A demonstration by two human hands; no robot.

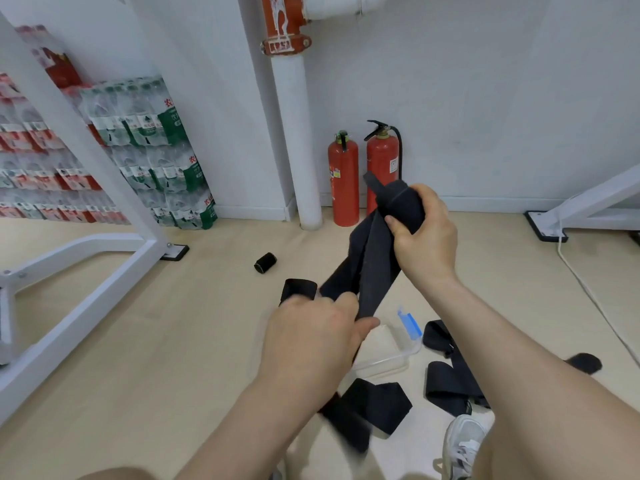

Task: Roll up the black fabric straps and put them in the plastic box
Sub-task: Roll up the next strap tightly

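Right hand (424, 233) is closed around the rolled upper end of a long black fabric strap (375, 268), held in the air above and beyond the clear rectangular plastic box (398, 360), which sits on the pale wood floor (173, 341). The strap's loose length hangs down from the roll toward the box. Left hand (311, 337) grips the lower part of that strap, thumb and curled fingers pinching it just above the box's left side. A blue latch (409, 323) shows on the box's far rim; box contents cannot be made out. One small, tightly rolled black strap (265, 263) lies on the floor beyond the box, to its left and well apart. Loose flat black straps lie just in front of the box (377, 407) and to its right (446, 386). Two red fire extinguishers (343, 181) stand against the wall far beyond the box, beside a white vertical pipe (298, 150).
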